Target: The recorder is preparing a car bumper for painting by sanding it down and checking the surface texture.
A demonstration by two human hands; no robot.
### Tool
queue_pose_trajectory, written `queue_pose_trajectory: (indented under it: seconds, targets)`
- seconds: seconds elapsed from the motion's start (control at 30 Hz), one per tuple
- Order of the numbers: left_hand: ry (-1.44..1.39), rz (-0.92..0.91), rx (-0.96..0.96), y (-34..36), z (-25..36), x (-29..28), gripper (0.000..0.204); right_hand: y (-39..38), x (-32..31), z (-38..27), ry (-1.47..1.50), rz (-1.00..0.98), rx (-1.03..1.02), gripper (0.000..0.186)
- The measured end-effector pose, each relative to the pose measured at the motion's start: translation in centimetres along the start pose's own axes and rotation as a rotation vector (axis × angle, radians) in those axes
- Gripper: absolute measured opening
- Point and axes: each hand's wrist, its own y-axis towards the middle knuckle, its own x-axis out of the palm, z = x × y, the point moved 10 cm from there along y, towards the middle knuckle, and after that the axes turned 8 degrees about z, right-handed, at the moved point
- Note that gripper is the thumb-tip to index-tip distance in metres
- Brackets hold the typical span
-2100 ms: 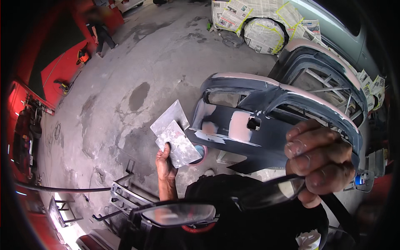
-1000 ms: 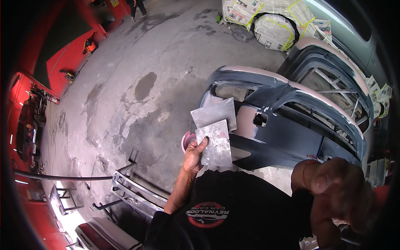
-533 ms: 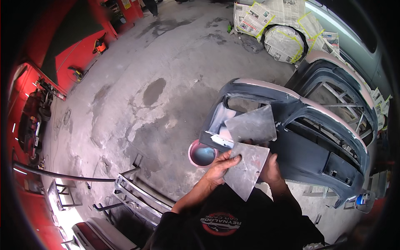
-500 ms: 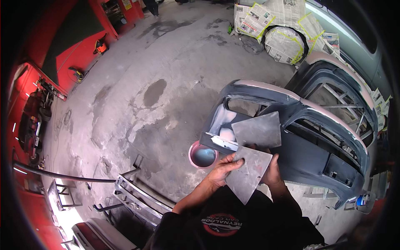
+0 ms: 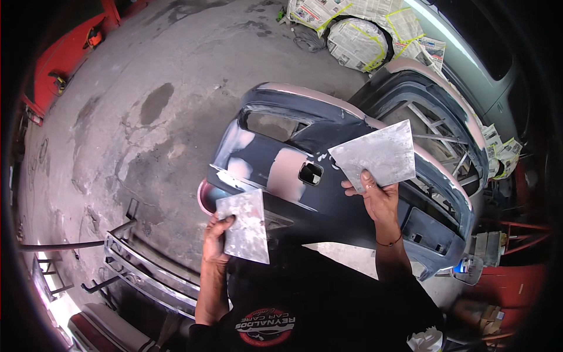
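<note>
My left hand [image 5: 216, 237] is closed on a thin grey sheet [image 5: 245, 226] that looks like sandpaper, blotched with white dust, thumb on its upper face. My right hand [image 5: 381, 204] pinches another such grey sheet [image 5: 380, 154] by its lower edge, held higher and farther right. Both sheets are apart from each other. Below and beyond them stands a dark grey car bumper [image 5: 256, 151] with pinkish and white patches. The left sheet overlaps a pink-rimmed bucket [image 5: 203, 196] from this view, hiding part of it.
A second bumper [image 5: 375, 97] stands behind the first, beside a car [image 5: 498, 88] masked with newspaper and yellow-green tape. At the lower left is a metal frame [image 5: 146, 270]. A clear container [image 5: 467, 268] sits at the right. Stained concrete floor [image 5: 135, 135] stretches left.
My hands have moved apart, one sheet in each; before, they were close together with both sheets near each other. The whole view has shifted, so the bumper and bucket appear farther left.
</note>
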Motion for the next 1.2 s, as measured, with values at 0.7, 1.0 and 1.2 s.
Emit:
queue_pose_trajectory:
  seconds: [0.7, 1.0, 1.2]
  targets:
    - [-0.170, 0.420, 0.129, 0.8, -2.4, -9.7, 0.039, 0.8, 3.2, 0.2, -0.942, -0.314, -0.493, 0.015]
    - [-0.154, 0.444, 0.125, 0.7, -2.9, -9.6, 0.031, 4.2, -0.3, 3.2, -0.731, -0.106, -0.118, 0.022]
    - [-0.160, 0.398, 0.173, 1.2, -2.7, -10.2, 0.031, 6.8, -1.0, 6.1, -0.740, -0.142, 0.340, 0.019]
